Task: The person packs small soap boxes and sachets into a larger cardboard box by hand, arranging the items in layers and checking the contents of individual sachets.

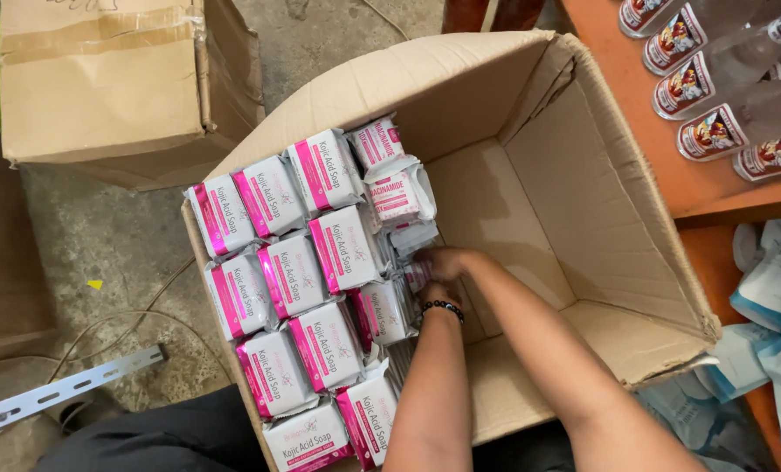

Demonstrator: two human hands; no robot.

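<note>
One head-worn camera looks steeply down from close above into an open cardboard box (583, 201) filling the frame's centre, floor at left, orange table (618, 114) at upper right.

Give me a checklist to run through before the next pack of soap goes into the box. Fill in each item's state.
1. Both hands inside the cardboard box: ok. The left hand and right hand meet at the edge of the stack.
2. What the hands hold: cannot tell, the fingers are tucked among the packs.
3. Soap packs lie in neat rows on the box's left side: ok, pink and white wrappers face up.
4. Packs at the far end of the stack lie straight: not ok, they sit tilted and loose.
5. Free room in the box: ok, the right half shows bare cardboard.
6. Flaps out of the way: ok, folded outward.
</note>
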